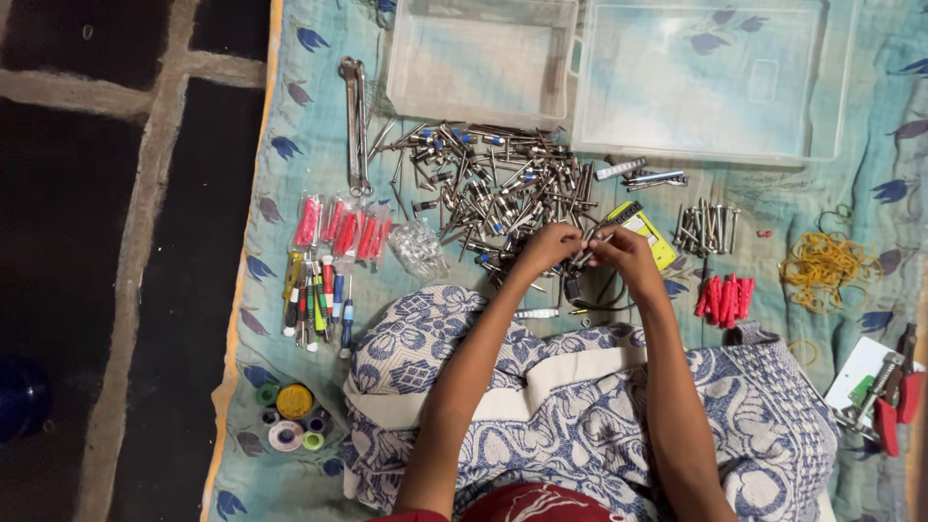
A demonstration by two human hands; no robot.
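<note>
I am seeing both hands meeting above the lap, at the near edge of the bit pile (493, 184). The left hand (547, 247) is curling its fingers around a few thin metal bits (586, 253) — the right hand (623, 249) is pinching the other end of that same bundle, so the two hands are almost touching. The bundle is hovering just over a small dark item on the blanket (290, 155); what that item is I cannot tell.

The pile is spreading out beyond the hands, under two clear trays (483, 58). Left of it, a wrench (355, 126) is lying lengthwise, with red packets (343, 232) and a row of small screwdrivers (314, 300) nearer me. Tape rolls (290, 416) are sitting by the blanket's edge. To the right — a yellow packet (646, 232), a bolt cluster (708, 227), red plugs (725, 298), rubber bands (822, 271) and red-handled pliers (894, 406).
</note>
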